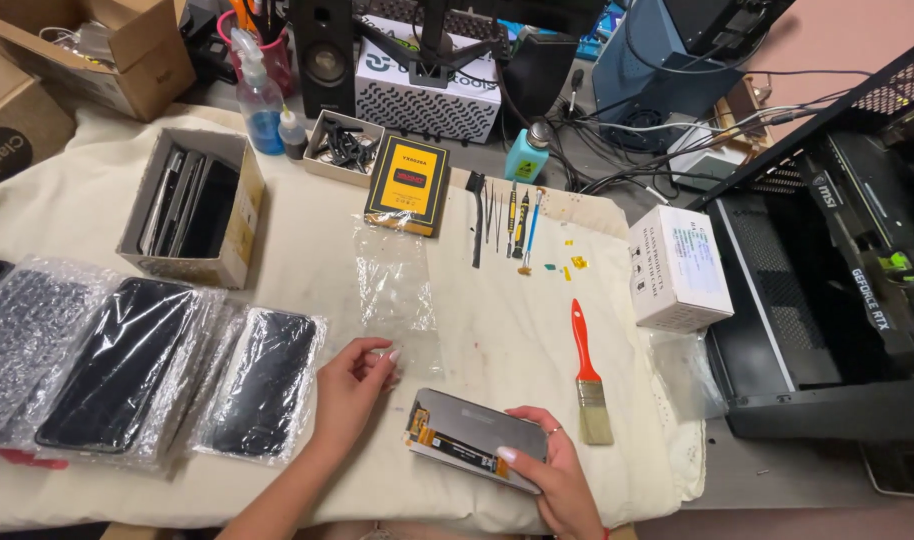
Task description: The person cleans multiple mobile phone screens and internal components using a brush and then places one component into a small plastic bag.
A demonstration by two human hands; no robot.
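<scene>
My right hand (pixel 552 470) grips the near right corner of a grey phone display panel (pixel 472 430) lying face down on the cream cloth, its orange flex cable at the left end. My left hand (pixel 352 385) rests on the cloth just left of the panel, its fingertips pinching the lower edge of a clear plastic bag (pixel 395 285) that lies flat above it. Left of that hand lie three black phone screens in bubble-wrap sleeves (pixel 262 385).
A red-handled paintbrush (pixel 587 370) lies right of the panel. A white carton (pixel 677 268), a yellow-and-black box (pixel 407 185), a row of small tools (pixel 507 220), a cardboard box of screens (pixel 192 205) and a spray bottle (pixel 257 95) stand farther back. An open computer case (pixel 837 280) sits at right.
</scene>
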